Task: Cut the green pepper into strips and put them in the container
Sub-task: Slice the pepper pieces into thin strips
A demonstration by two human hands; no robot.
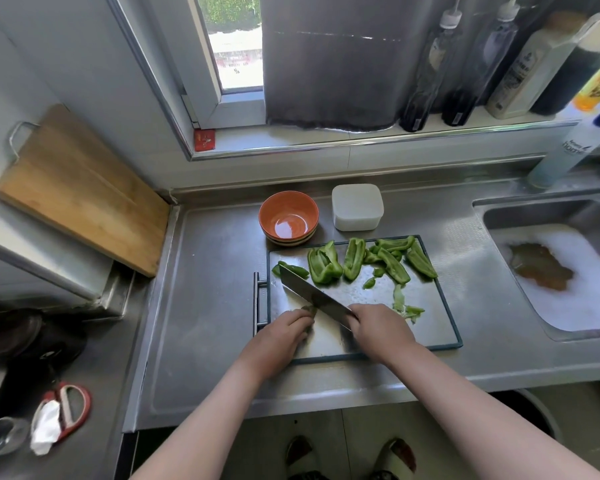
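Note:
On the steel cutting board (437, 306) lie several green pepper pieces (354, 259) along its far edge, with pale scraps (404, 306) at the right. My right hand (378, 329) grips the handle of a cleaver (309, 292), whose blade slants toward the far left. My left hand (284, 336) has its fingers curled over a small pepper piece (309, 310) right beside the blade; most of that piece is hidden. An orange bowl (289, 216) and a white lidded container (357, 206) stand just behind the board.
A wooden board (80, 188) leans against the left wall. A sink (561, 268) with foamy water is at the right. Bottles (465, 64) line the windowsill. Red scissors (66, 410) and a glass lid (0, 441) lie at the lower left.

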